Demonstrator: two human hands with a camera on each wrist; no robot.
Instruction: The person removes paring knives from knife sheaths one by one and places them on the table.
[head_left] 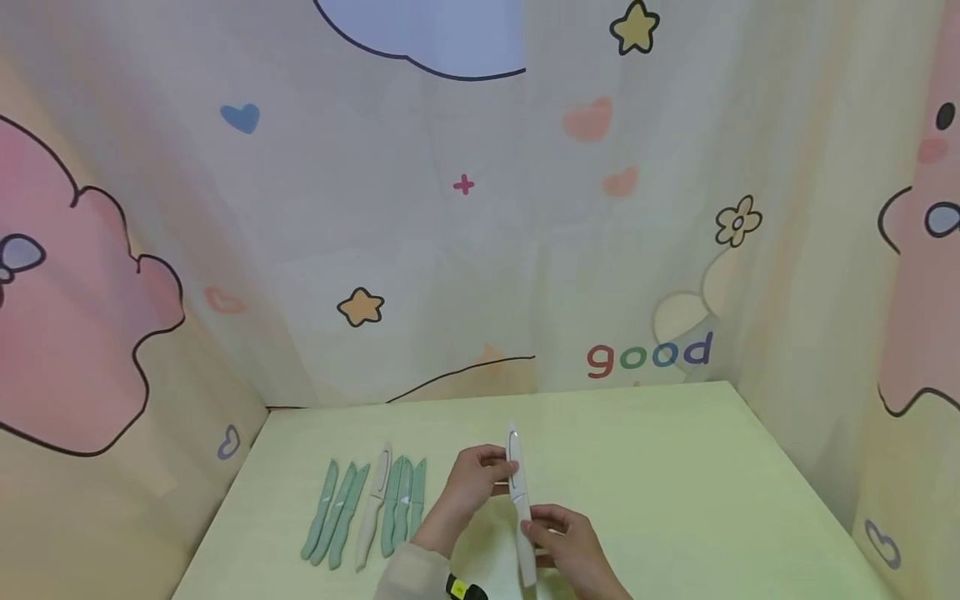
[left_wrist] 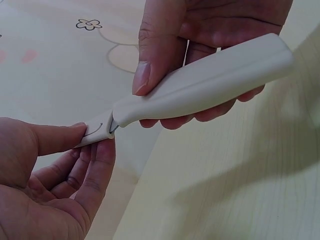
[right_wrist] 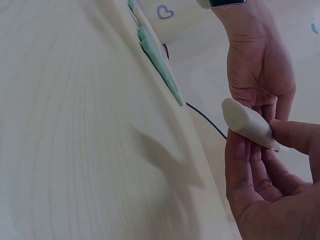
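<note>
A white knife (left_wrist: 210,82) is held up above the table between both hands, tip pointing away in the head view. Its white sheath (left_wrist: 95,131) covers the blade. My left hand (head_left: 471,482) pinches the sheath between thumb and fingers. The handle (head_left: 526,550) is gripped by my right hand (head_left: 570,542), thumb on one side and fingers on the other. In the left wrist view a narrow gap shows where sheath and handle meet. The right wrist view shows mainly the handle's butt end (right_wrist: 240,117); the blade is hidden.
Left of my hands, several green sheathed knives (head_left: 322,510) lie side by side on the pale table (head_left: 675,483). Among them is another white knife (head_left: 369,525). Printed curtains (head_left: 450,250) stand behind and on both sides of the table.
</note>
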